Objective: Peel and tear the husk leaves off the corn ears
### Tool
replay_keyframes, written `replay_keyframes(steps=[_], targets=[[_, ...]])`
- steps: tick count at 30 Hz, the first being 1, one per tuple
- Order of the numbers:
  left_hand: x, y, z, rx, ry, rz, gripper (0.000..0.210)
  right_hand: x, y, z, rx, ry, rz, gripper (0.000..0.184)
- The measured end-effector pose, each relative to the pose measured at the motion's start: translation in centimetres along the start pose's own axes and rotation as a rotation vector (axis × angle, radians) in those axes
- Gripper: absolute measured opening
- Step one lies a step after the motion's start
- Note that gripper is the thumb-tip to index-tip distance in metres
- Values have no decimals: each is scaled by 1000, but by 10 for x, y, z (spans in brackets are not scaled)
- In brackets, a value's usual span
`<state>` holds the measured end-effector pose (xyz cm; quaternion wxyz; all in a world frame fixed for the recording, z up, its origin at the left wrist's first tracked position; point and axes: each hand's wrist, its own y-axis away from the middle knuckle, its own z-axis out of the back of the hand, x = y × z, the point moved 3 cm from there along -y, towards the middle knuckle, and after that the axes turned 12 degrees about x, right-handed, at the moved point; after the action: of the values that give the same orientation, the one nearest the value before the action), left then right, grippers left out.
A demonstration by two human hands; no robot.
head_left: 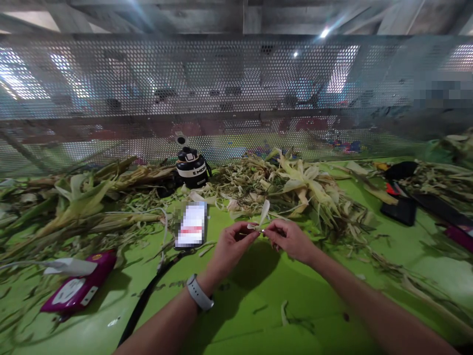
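Note:
Above the green tabletop (244,315), my left hand (236,244) and my right hand (290,239) meet at the fingertips. Between them is a small pale strip of corn husk (264,213) that sticks up from the pinch. The fingers of my left hand are closed on its lower end. My right thumb and fingers pinch the same piece from the other side. A tiny bright spot shows at the meeting point, too small to name. Just behind my hands lies a heap of dry husk shreds (247,180) with a large pale corn husk (305,177).
A lit phone (191,224) with a black strap lies left of my hands. Farther left sit a magenta power strip (83,283) and husk piles (77,197). A black bottle (192,170) stands behind the phone. A dark phone (399,209) lies right, before a perforated metal screen (229,84).

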<state>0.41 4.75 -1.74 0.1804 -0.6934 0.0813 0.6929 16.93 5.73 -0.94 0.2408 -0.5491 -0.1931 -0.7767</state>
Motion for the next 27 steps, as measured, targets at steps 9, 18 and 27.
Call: replay_keyframes(steps=[9, 18, 27], targets=[[-17, 10, 0, -62, -521, -545, 19, 1, -1, -6, -4, -89, 47, 21], [-33, 17, -9, 91, -665, -574, 21, -1, -2, -5, -3, -166, 68, 24], [-15, 10, -4, -78, -389, -253, 19, 4, 1, -8, 24, -63, 123, 26]])
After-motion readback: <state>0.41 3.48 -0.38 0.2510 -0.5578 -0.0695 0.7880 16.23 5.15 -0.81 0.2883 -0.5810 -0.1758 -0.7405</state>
